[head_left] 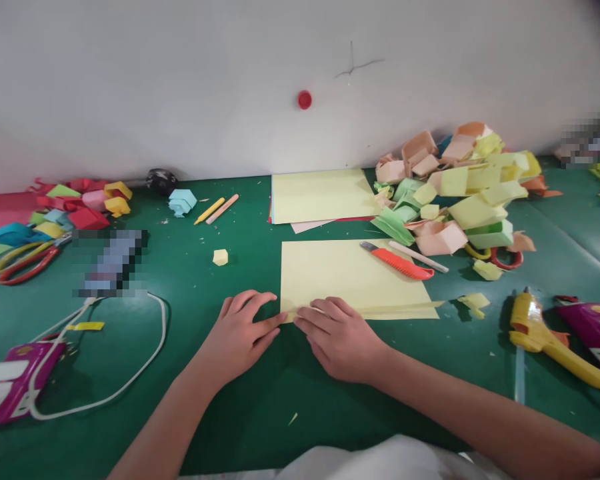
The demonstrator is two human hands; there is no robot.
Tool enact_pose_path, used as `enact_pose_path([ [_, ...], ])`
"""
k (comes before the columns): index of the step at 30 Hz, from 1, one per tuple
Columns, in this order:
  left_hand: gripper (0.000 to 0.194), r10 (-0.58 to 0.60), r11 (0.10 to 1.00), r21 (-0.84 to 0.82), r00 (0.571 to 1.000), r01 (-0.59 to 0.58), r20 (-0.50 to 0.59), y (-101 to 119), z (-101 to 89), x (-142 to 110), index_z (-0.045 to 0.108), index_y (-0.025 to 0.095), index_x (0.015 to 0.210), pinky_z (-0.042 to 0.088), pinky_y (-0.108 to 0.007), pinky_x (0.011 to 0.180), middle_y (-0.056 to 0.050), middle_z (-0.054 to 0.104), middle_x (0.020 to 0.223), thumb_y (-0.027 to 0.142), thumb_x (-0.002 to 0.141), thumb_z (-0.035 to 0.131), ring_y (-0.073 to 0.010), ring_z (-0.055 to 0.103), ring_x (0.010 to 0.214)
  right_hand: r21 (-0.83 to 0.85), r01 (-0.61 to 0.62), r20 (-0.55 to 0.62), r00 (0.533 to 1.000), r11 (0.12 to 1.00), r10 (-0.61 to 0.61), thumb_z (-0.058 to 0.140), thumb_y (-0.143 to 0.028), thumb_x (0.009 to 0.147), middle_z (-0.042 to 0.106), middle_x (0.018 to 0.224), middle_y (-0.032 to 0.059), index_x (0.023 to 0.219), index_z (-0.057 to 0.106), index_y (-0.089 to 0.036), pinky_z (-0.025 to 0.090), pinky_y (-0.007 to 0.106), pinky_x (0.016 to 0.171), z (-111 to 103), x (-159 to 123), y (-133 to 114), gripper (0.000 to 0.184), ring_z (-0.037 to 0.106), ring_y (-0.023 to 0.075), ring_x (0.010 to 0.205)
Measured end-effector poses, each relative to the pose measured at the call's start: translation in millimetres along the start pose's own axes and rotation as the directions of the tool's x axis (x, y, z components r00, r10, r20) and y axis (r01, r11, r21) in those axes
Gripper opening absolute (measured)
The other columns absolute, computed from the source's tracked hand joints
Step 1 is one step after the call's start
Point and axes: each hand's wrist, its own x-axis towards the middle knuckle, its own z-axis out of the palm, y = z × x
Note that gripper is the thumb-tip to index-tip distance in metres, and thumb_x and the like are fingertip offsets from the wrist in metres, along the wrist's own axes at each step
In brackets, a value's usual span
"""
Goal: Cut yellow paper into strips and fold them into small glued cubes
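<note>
My left hand [241, 337] has its fingers spread. One of its fingertips touches the end of a narrow yellow paper strip [400, 308] at the left corner of a pale yellow sheet [325, 267]. My right hand [343, 340] lies palm down over the sheet's near edge, fingers stretched flat on the strip and its thumb partly hidden. From under that hand the strip runs right, just past the sheet's corner. On the sheet's right part lie an orange-red utility knife [403, 262] and a pale pink stick [419, 257].
Behind the sheet is a paper stack [323, 197], with a heap of folded paper pieces [460, 190] to its right. A yellow glue gun [530, 327] lies right. Leftward are scissors [27, 261], a phone [113, 263], its white cable [164, 320] and a small yellow paper piece [221, 257].
</note>
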Motion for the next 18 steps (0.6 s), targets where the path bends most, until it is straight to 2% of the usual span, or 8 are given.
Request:
enact_pose_path([
  [2,0.025,-0.016,1.0,0.008,1.0,0.016,0.014,1,-1.4,0,0.074,0.034,0.114,0.045,-0.05,0.094,-0.008,0.057,0.137,0.03,0.101,0.054,-0.0318,0.049,0.124,-0.003,-0.03,0.063,0.998,1.0,0.03,0.045,-0.027,0.101,0.059,0.146,0.0119,0.144,0.052,-0.009,0.038,0.049,0.108,0,5,-12,0.047,0.048,0.0322,0.128],
  [5,0.023,-0.032,0.999,0.021,0.999,0.031,0.034,0,-3.0,1,0.077,0.031,0.1,0.044,-0.051,0.094,-0.006,0.056,0.141,0.031,0.101,0.054,-0.0326,0.048,0.126,0.006,-0.08,0.143,0.987,0.997,0.078,0.044,-0.042,0.102,0.043,0.158,0.0187,0.155,0.035,-0.002,0.029,0.052,0.117,5,10,-29,0.066,0.035,0.0354,0.143],
  [8,0.023,-0.039,0.999,0.031,0.999,0.038,0.03,-1,-2.9,1,0.077,0.035,0.104,0.044,-0.052,0.095,-0.005,0.055,0.144,0.031,0.1,0.055,-0.0331,0.048,0.129,0.004,-0.127,0.169,0.978,0.992,0.124,0.04,-0.049,0.103,0.034,0.163,0.0213,0.157,0.025,0.002,0.02,0.052,0.122,12,8,-38,0.076,0.028,0.0357,0.149],
  [12,0.029,-0.045,0.998,0.043,0.999,0.044,0.023,-2,-0.7,0,0.071,0.043,0.121,0.044,-0.053,0.096,-0.004,0.054,0.146,0.031,0.1,0.055,-0.0342,0.046,0.131,-0.022,-0.164,0.184,0.969,0.986,0.165,0.036,-0.055,0.103,0.031,0.164,0.0198,0.159,0.021,0.001,0.011,0.053,0.124,14,0,-36,0.081,0.023,0.0379,0.152],
  [18,0.03,-0.062,0.998,0.019,0.998,0.062,0.023,-5,2.8,-2,0.071,0.045,0.122,0.044,-0.052,0.098,-0.002,0.054,0.147,0.033,0.099,0.056,-0.0331,0.045,0.134,-0.069,-0.198,0.212,0.955,0.978,0.208,0.036,-0.055,0.103,0.031,0.165,0.0153,0.162,0.017,-0.004,0.007,0.055,0.125,0,-18,-20,0.079,0.019,0.0375,0.154],
])
